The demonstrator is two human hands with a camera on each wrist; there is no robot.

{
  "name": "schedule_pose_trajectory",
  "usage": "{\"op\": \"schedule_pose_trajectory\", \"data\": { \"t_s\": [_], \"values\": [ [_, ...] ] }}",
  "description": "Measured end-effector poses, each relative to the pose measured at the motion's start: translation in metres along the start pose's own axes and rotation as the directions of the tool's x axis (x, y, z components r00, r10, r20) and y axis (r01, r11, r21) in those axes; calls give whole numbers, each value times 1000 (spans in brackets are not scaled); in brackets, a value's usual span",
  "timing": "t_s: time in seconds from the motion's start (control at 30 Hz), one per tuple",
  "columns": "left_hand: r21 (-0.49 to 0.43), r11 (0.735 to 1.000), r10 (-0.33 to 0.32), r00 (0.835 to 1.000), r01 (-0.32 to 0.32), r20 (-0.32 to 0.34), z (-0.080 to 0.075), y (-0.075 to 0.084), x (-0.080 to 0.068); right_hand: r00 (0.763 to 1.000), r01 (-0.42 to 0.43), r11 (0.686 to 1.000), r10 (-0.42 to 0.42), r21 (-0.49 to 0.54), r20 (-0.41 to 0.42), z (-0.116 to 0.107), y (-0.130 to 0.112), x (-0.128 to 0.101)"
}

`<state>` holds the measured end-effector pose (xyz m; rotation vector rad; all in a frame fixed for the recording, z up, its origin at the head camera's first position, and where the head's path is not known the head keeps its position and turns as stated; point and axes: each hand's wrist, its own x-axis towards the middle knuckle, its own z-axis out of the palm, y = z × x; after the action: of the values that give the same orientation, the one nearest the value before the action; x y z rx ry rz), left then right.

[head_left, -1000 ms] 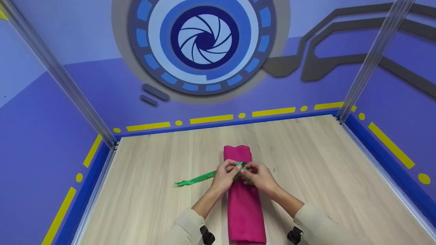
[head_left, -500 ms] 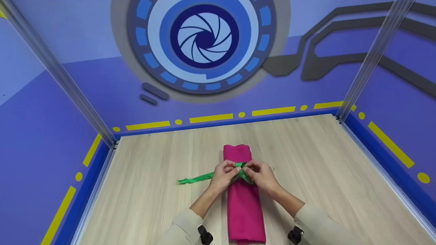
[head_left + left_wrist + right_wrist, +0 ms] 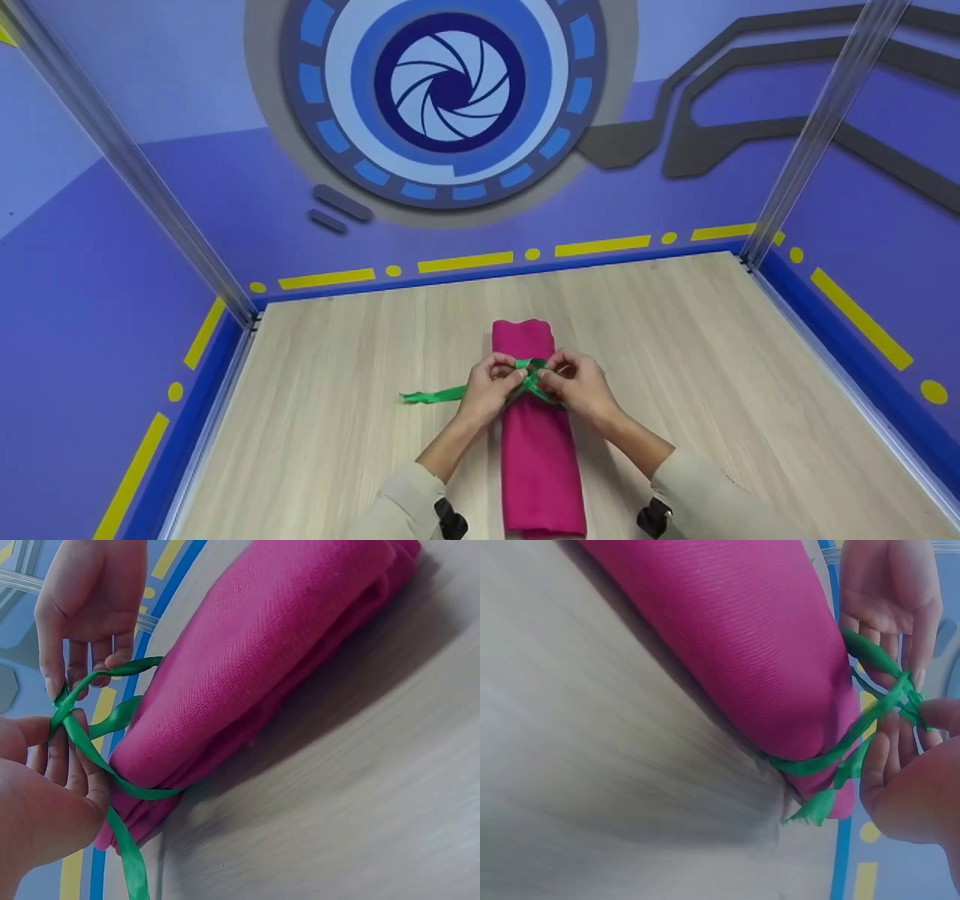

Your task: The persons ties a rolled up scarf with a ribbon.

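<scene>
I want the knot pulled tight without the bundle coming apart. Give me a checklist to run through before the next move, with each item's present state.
1. Green ribbon wrapped around the pink cloth roll: ok, it circles the roll in both wrist views.
2. Left hand pinches the ribbon at the crossing: ok.
3. Right hand pinches the ribbon at the crossing: ok.
4. Ribbon crossed on top of the roll: ok; whether it is fully knotted, cannot tell.
5. Loose tail lies free on the wooden table, left of the roll: ok.
6. Roll lying flat and compact: ok.
</scene>
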<state>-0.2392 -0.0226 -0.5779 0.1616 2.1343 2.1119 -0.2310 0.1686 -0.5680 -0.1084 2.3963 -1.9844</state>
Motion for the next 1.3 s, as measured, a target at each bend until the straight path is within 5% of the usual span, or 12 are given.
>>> {"op": "schedule_pose_trajectory", "data": {
  "t_s": [0.4,0.8,1.17,1.3],
  "values": [
    [9,999,36,999,-37,25,-6,1,0,993,92,996,-93,17,68,-10,3,3],
    [145,985,77,994,-88,80,-19,5,-8,986,96,995,-93,-13,136,-21,3,4],
    [457,871,136,983,-178,124,-37,9,-16,963,165,963,-110,-213,247,-42,-6,11],
    [539,801,210,965,-260,155,-44,7,-17,948,192,946,-111,-260,298,-49,-9,13]
  ]
}}
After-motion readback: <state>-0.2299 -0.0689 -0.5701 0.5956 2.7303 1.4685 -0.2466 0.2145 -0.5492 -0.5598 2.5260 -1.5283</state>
